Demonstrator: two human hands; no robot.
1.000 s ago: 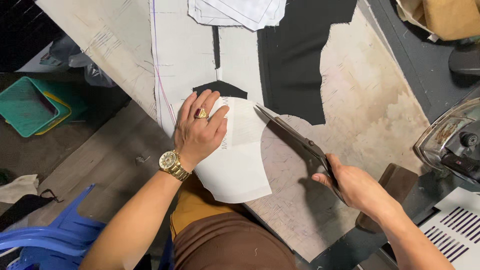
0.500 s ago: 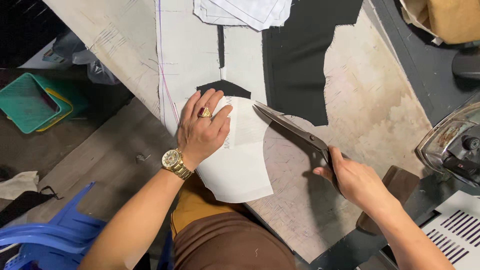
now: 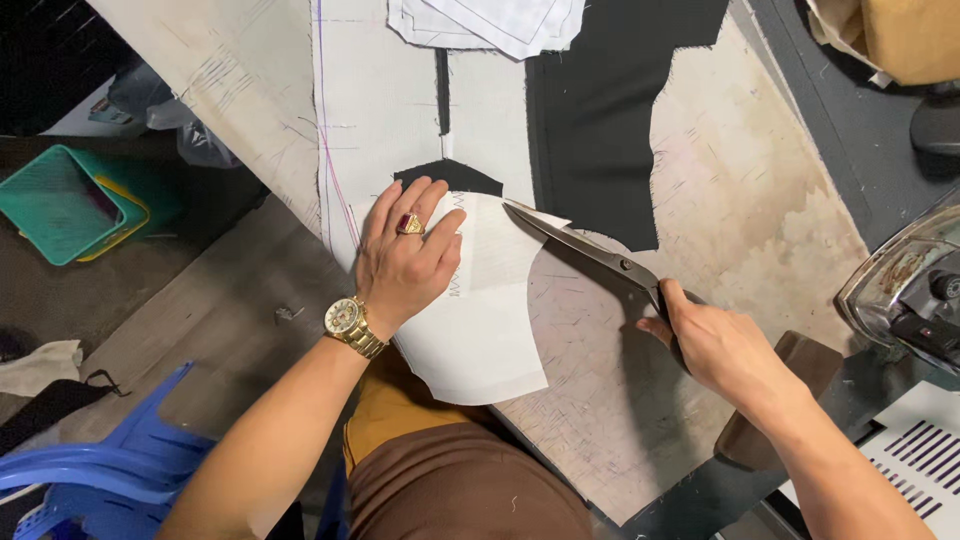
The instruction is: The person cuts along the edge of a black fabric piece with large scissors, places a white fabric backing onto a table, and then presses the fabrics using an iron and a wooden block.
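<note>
Green plastic basket (image 3: 62, 203) on the floor at far left, nested in a yellow one; contents not readable. Blue plastic chair (image 3: 95, 462) at lower left.

Left hand (image 3: 405, 262), fingers spread flat, presses a white paper pattern piece (image 3: 480, 320) onto the worn cutting table (image 3: 740, 190); ring and gold wristwatch (image 3: 350, 322) on that hand. Right hand (image 3: 715, 345) clenched around the handles of tailor's shears (image 3: 590, 250), blade tips touching the pattern's upper right edge. Black fabric (image 3: 600, 110) lies beyond the blades, more white pattern sheets (image 3: 490, 20) at top. Clothes iron (image 3: 905, 290) at right, well apart.
</note>
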